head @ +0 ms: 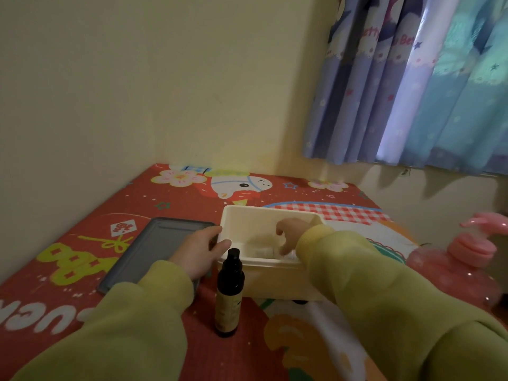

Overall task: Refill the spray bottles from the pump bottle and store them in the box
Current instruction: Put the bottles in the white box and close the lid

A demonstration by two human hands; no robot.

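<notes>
A cream plastic box (247, 215) stands on the red patterned mat. My left hand (199, 250) grips the box's left wall, thumb inside the rim. My right hand (288, 235) reaches down into the box, fingertips on a pale, blurred small bottle (262, 251) lying at the bottom; whether the fingers close on it is unclear. A dark brown spray bottle (229, 292) with a black cap and yellowish label stands upright on the mat just in front of the box's left corner. A pink pump bottle (461, 265) stands at the right edge.
A grey flat lid (154, 243) lies on the mat left of the box, partly under my left wrist. Walls close off the left and back sides. A blue patterned curtain (412, 92) hangs at the upper right.
</notes>
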